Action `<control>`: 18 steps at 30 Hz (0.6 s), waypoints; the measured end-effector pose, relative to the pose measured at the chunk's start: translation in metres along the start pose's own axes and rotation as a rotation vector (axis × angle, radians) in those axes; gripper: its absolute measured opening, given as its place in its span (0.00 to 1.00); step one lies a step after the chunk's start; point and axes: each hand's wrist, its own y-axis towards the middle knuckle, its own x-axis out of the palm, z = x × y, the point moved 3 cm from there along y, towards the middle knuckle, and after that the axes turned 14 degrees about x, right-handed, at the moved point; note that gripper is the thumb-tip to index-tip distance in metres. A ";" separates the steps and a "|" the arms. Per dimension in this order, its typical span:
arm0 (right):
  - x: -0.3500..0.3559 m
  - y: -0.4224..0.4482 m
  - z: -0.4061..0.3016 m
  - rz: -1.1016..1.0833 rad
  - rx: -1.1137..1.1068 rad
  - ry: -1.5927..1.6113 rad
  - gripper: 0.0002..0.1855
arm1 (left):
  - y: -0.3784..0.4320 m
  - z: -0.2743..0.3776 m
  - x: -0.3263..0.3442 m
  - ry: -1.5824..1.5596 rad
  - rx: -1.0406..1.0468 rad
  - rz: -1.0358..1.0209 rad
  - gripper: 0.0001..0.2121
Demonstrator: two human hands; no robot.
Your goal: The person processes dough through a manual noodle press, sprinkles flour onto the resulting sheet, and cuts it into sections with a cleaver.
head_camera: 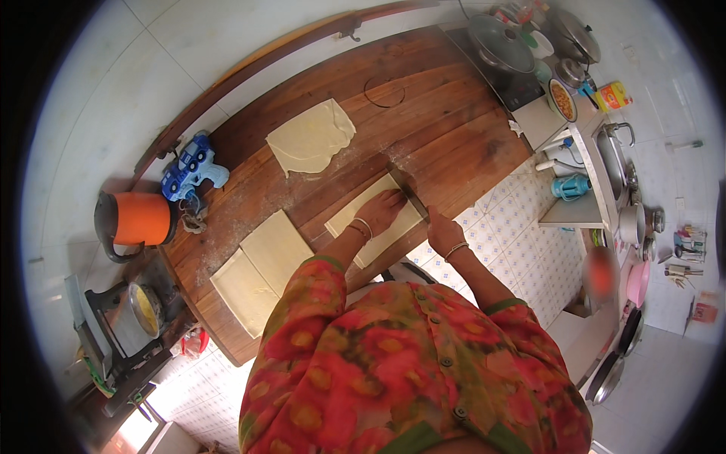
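My right hand (446,231) grips the handle of a kitchen knife (407,190), its blade lying across the right end of a flat rectangular dough sheet (340,218). On that same sheet my left hand (381,211) rests flat, fingertips close to the blade. Whether the blade has passed through the dough cannot be made out. To the left, more dough (264,267) lies in flat rectangular pieces, partly hidden by my left sleeve. Farther back on the wooden table (454,113) is an uneven dough sheet (311,136) with one folded edge.
An orange kettle (144,218) and a blue toy gun (195,167) stand at the table's left end. At the back right are a lidded pan (502,45) on a cooktop and a bowl of food (561,101). Flour dusts the wood. A metal sink (612,153) is at right.
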 end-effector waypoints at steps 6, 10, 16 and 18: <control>-0.007 -0.004 -0.001 0.008 0.028 0.030 0.14 | 0.001 0.000 -0.001 0.006 0.015 0.081 0.15; -0.003 -0.004 -0.001 0.048 -0.007 0.028 0.14 | 0.000 0.000 0.000 0.025 0.003 0.082 0.15; 0.001 -0.009 0.002 0.034 -0.019 -0.010 0.15 | -0.003 -0.002 0.006 -0.004 -0.027 0.034 0.15; 0.002 -0.009 0.003 0.020 -0.018 -0.018 0.15 | -0.004 -0.004 0.010 -0.007 -0.042 -0.015 0.16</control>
